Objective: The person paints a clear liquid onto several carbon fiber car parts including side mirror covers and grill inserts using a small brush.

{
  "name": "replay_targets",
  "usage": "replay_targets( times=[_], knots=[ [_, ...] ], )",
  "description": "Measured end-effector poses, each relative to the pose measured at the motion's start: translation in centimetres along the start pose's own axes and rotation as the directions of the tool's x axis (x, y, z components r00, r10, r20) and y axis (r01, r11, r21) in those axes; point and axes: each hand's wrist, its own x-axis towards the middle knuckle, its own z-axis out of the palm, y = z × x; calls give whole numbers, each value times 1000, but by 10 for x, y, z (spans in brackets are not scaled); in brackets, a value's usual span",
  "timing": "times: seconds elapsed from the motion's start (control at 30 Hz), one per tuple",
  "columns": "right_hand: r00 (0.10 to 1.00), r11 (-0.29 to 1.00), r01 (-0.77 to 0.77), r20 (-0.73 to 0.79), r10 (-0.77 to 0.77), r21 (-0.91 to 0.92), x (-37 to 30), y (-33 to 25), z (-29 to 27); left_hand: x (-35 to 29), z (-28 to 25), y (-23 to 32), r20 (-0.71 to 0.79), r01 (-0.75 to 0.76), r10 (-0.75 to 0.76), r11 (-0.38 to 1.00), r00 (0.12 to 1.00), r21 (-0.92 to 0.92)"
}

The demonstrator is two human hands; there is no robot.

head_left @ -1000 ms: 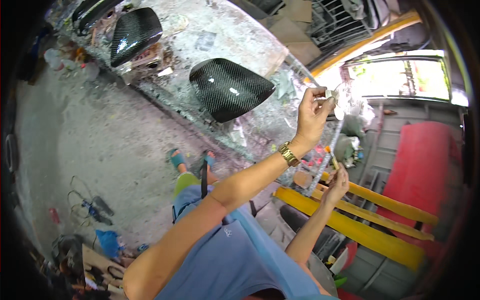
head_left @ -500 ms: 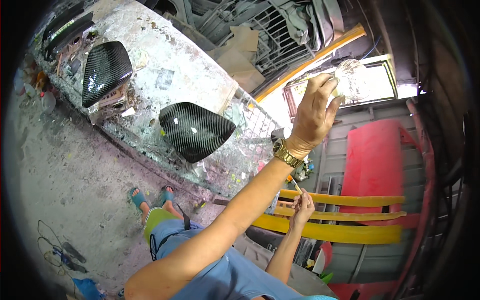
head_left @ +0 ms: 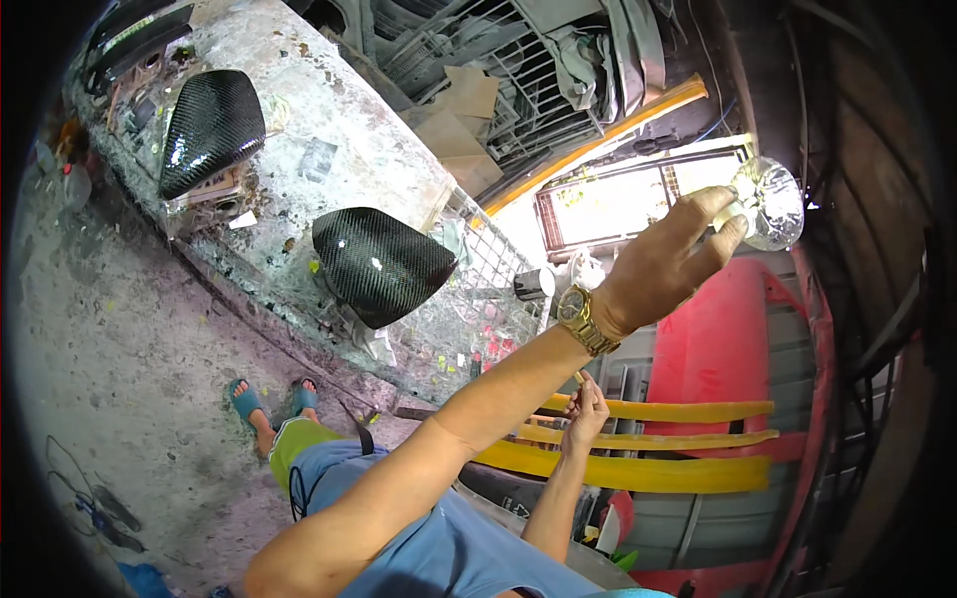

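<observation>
My left hand (head_left: 688,249), with a gold watch on its wrist, is raised at the upper right. Its thumb and fingers pinch the pale neck of a clear, round, shiny bottle (head_left: 776,204), tilted away from me; light glares through it. Lower down, my right hand (head_left: 586,411) is closed on a thin stick (head_left: 579,378) with a pale shaft. Most of the stick is hidden behind my left forearm, so its kind is unclear. On the paint-stained bench lie two glossy black carbon-fibre shells, a nearer one (head_left: 381,267) and a farther one (head_left: 213,132).
The bench (head_left: 329,110) runs diagonally, with a dark cup (head_left: 533,285) at its right end. Yellow strips (head_left: 638,472) and a red panel (head_left: 713,344) stand at the right. Cardboard (head_left: 461,110) and a wire rack lie beyond the bench. Cords and dark objects (head_left: 115,508) lie on the floor.
My left hand and the bottle have moved right and down in view. The stick's orange part, visible before, is now hidden behind my left forearm. The whole view has shifted slightly.
</observation>
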Motion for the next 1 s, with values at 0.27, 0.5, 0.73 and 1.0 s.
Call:
replay_targets(
  times=[0.27,0.5,0.73,1.0],
  knots=[
    [999,999,10,46,-8,-37,2,15,8,-5,-22,11,8,178,-178,981,984,-82],
    [994,993,18,101,-30,116,45,32,50,-38,-100,0,-74,641,-764,586,641,-497],
    [949,822,-264,289,128,504,98,81,115,-37,-206,29,-117,830,-838,544,532,-122],
    [803,448,-592,538,257,670,116,135,169,-59,-279,104,-214,875,-926,366,310,-316]
  ],
)
